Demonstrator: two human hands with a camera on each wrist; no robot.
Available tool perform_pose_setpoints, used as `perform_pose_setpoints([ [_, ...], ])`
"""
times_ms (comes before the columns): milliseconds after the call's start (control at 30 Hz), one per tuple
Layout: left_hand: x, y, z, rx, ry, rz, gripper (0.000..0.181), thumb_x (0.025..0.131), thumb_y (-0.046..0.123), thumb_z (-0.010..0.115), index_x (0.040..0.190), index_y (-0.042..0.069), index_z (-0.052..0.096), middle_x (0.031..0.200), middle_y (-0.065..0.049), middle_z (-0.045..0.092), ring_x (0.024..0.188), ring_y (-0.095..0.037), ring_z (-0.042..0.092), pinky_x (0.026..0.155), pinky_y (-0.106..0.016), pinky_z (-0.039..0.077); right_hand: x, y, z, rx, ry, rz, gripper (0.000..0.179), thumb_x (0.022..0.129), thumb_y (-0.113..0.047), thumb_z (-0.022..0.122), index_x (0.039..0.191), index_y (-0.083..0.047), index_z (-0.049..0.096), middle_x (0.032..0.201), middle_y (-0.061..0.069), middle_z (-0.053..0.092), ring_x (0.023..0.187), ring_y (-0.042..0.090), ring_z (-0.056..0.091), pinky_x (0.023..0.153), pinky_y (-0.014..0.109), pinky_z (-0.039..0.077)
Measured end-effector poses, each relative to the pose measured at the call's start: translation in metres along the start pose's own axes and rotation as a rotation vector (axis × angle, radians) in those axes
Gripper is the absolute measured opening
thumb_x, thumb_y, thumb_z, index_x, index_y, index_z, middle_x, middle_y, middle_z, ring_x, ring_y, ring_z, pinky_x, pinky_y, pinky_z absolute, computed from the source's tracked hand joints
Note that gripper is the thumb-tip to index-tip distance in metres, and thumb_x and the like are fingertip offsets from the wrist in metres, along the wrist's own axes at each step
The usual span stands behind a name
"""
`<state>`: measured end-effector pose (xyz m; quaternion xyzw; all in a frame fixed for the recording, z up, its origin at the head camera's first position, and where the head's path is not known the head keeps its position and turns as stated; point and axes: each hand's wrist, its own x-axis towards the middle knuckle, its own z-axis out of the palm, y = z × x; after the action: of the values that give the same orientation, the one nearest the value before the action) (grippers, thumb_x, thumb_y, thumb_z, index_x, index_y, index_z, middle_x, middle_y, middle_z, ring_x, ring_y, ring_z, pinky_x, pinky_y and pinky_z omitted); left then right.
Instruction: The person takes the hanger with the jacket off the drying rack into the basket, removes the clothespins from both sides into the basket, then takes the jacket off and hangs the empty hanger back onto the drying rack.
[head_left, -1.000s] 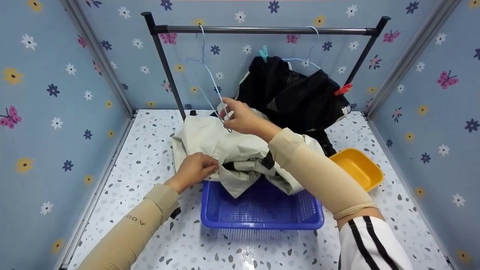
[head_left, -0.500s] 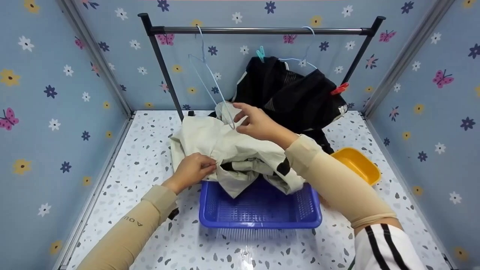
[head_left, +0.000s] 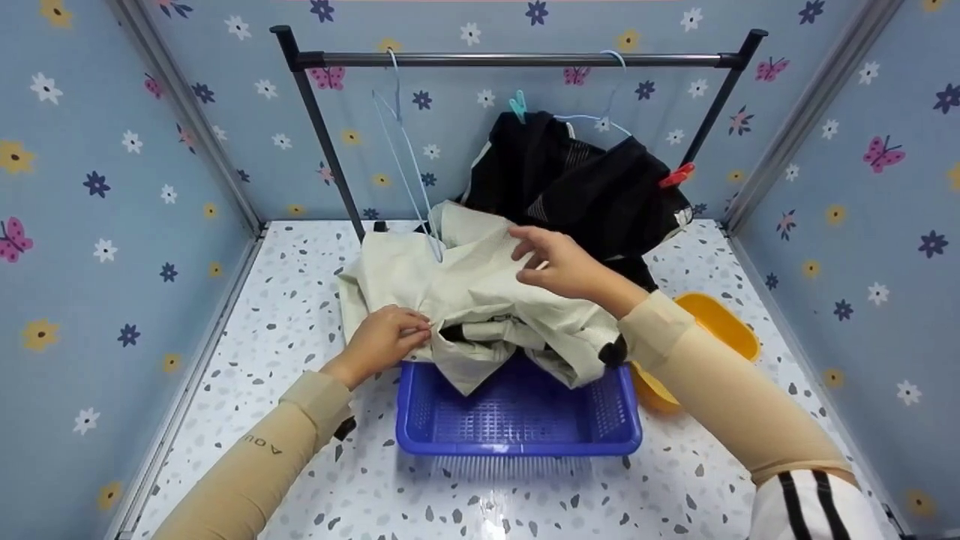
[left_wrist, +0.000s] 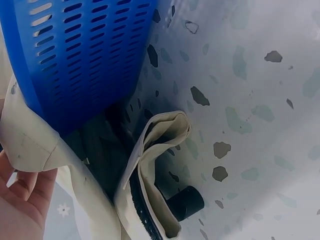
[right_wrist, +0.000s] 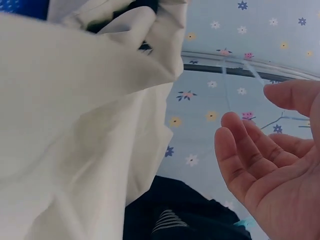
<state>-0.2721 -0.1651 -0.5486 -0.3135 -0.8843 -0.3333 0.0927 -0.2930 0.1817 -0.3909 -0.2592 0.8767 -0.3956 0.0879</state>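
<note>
Pinching crumpled cream cloth garment [head_left: 476, 281] near its left edge: left hand [head_left: 384, 335] — right hand [head_left: 564, 262] above cloth, empty, fingers loosely parted.

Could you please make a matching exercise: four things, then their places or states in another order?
1. Left hand
2. Red clothespin
3. Blue basket
4. Yellow container

A. Clipped to the black garment
B. Partly hidden by the right sleeve
C. Holding the pale garment
D. Below an overhanging corner of the pale garment

Pairs: 1-C, 2-A, 3-D, 4-B
</note>
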Motion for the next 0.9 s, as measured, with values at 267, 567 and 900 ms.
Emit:
perform_pose_setpoints([
  [267, -0.001, 0.017, -0.007, -0.030, -0.003, -0.035, 0.016, 0.104, 0.015, 0.079, 0.107, 0.003, 0.089, 0.128, -0.022, 0.076, 0.118, -0.045, 0.072, 0.109, -0.062, 0.058, -0.034, 0.027, -0.004, -0.076, -0.084, -0.024, 0.047, 0.100, -0.011, 0.084, 0.141, 0.008, 0.070, 0.140, 0.031, 0.074, 0.119, 0.047, 0.077, 0.103, 0.059, 0.065],
  [567, -0.003, 0.031, -0.016, 0.017, -0.026, -0.004, 0.014, 0.102, 0.009, 0.079, 0.111, 0.000, 0.086, 0.129, -0.022, 0.074, 0.122, -0.043, 0.068, 0.111, -0.059, 0.056, -0.073, 0.050, 0.001, -0.182, -0.229, -0.080, 0.057, 0.096, -0.024, 0.091, 0.143, 0.003, 0.072, 0.138, 0.023, 0.077, 0.123, 0.042, 0.074, 0.105, 0.063, 0.062],
  [900, 0.002, 0.038, -0.025, -0.037, -0.173, 0.047, 0.057, 0.087, 0.010, 0.074, 0.144, 0.002, 0.073, 0.141, -0.019, 0.077, 0.135, -0.043, 0.070, 0.122, -0.064, 0.051, -0.098, 0.059, 0.003, -0.332, -0.323, -0.128, 0.081, 0.083, -0.032, 0.100, 0.152, -0.004, 0.066, 0.153, 0.020, 0.069, 0.139, 0.041, 0.065, 0.121, 0.063, 0.053],
])
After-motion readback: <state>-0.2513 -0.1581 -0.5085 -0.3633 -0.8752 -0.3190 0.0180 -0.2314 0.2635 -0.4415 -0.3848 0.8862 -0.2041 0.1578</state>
